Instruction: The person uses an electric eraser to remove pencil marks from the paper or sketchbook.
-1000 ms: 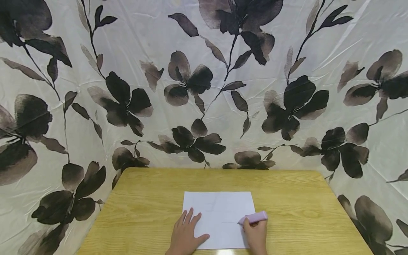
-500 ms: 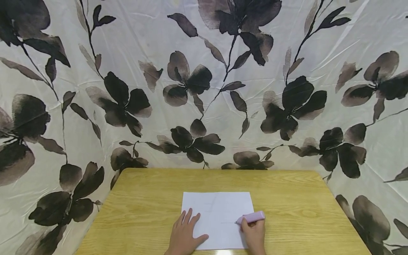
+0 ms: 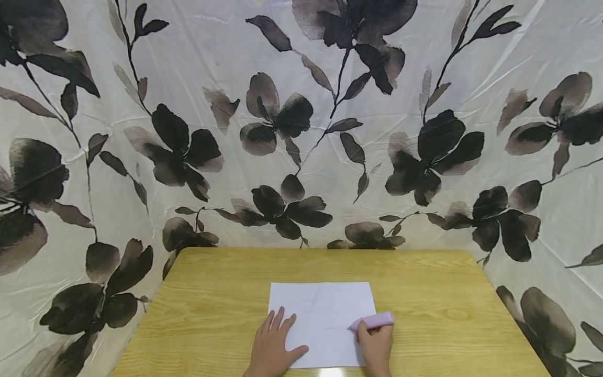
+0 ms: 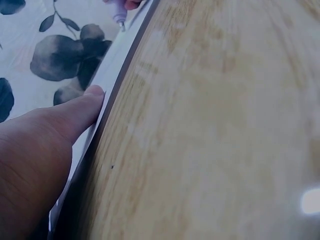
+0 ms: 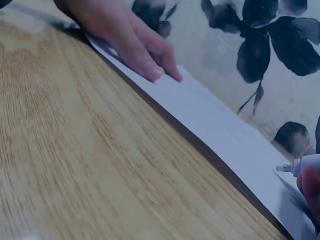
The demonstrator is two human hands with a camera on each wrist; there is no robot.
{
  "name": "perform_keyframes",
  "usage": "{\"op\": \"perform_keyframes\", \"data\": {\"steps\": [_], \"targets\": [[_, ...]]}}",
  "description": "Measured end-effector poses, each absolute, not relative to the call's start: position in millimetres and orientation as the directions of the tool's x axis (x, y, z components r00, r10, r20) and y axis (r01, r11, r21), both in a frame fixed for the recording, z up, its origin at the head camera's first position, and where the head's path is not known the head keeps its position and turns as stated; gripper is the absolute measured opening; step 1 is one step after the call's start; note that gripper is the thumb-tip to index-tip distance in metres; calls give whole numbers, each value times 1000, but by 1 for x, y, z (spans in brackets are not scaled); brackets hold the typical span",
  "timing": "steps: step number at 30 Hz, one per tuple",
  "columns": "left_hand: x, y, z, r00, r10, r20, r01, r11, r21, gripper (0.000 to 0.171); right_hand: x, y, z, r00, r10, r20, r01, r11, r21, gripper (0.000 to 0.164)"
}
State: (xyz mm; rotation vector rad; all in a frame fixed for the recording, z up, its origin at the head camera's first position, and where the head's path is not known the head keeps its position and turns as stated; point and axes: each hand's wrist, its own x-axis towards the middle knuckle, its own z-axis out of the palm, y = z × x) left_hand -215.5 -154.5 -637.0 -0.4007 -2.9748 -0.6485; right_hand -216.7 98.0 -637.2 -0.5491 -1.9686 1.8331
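Observation:
A white sheet of paper [image 3: 320, 303] lies on the wooden table, near the front edge of the head view. My left hand [image 3: 273, 343] rests flat on its left side, fingers spread and thumb [image 4: 75, 112] pointing inward across the sheet. In my right hand [image 3: 377, 345] a thick lilac pen [image 3: 379, 320] is gripped, slanted with its narrow tip toward the left, right at the end of a thin line [image 3: 336, 328] on the paper. Seen from the right wrist, the pen [image 5: 311, 164] shows a slim pale tip close over the sheet, thumb against its barrel.
The wooden table [image 3: 212, 303] extends around the sheet to rounded far corners. Behind it and at both sides hangs a pale cloth [image 3: 339, 157] printed with dark flowers. A bright reflection [image 3: 332, 372] shows on the table below the paper.
The right hand and pen have shifted only very slightly around the right end of the line. The left hand and the paper stay in place.

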Motion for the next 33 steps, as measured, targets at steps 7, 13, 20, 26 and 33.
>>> {"op": "perform_keyframes", "data": {"steps": [7, 13, 20, 26, 33], "targets": [[-215, -156, -637, -965, 235, 118, 263, 876, 403, 85, -216, 95, -637, -853, 521, 33, 41, 130, -991, 35], [-215, -156, -636, -964, 233, 131, 266, 880, 393, 85, -217, 95, -638, -852, 520, 59, 26, 154, -988, 35], [-214, -157, -637, -964, 240, 117, 267, 878, 397, 85, -217, 94, -639, -853, 518, 65, 6, 133, -991, 33], [-216, -156, -641, -966, 232, 117, 259, 886, 384, 87, -219, 96, -636, -854, 520, 24, -48, -33, -998, 27], [-216, -154, -640, -967, 237, 96, 256, 889, 381, 86, -219, 93, -635, -813, 581, 34, -69, -38, -997, 27]]}}
